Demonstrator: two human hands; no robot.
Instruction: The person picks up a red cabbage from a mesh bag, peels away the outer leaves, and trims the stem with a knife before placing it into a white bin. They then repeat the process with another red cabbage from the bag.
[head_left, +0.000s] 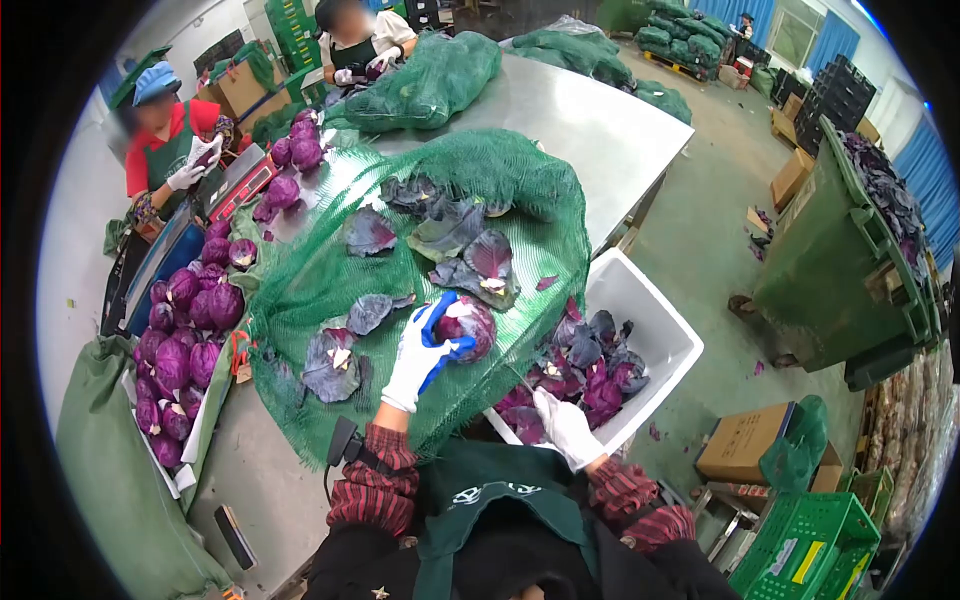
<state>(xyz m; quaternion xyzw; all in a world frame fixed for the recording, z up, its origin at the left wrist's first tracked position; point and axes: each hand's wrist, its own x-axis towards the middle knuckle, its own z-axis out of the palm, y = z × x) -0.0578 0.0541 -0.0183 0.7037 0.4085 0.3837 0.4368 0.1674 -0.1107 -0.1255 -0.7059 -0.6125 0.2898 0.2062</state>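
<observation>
My left hand (418, 358), in a white glove with blue fingers, is closed around a red cabbage (478, 328). The cabbage rests on a green mesh bag (290, 285) spread over the metal table. To its right, my right hand (567, 430), in a white glove, is closed on a knife (520, 377); only a thin bit of blade shows and the handle is hidden. Beneath that hand, a white bin (668, 325) holds purple leaves. Loose outer leaves (332, 368) lie on the mesh beside and beyond the cabbage.
Many red cabbages (190, 330) fill a container at the left. Two people (165, 140) work across the table (570, 110), near a scale (240, 185) and full mesh sacks (425, 80). A green wheeled bin (840, 270), cardboard box (745, 440) and green crate (805, 550) stand right.
</observation>
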